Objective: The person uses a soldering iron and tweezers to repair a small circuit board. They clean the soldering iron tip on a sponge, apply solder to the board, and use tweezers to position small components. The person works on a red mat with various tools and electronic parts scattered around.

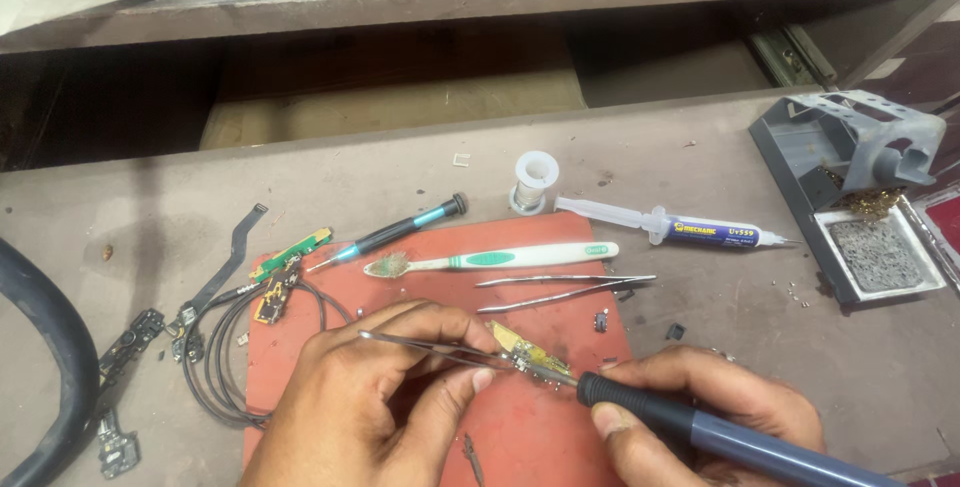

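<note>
My left hand pinches thin metal tweezers, whose tips press on a small yellow-green circuit board lying on a red mat. A grey-blue soldering iron is gripped in my right hand, its metal tip touching the board's right end. Both hands rest low on the mat near the front edge.
On the mat's far side lie a white-green toothbrush, spare tweezers and a black screwdriver. A solder spool and a flux syringe sit behind. A grey iron stand is at right; cables and small boards at left.
</note>
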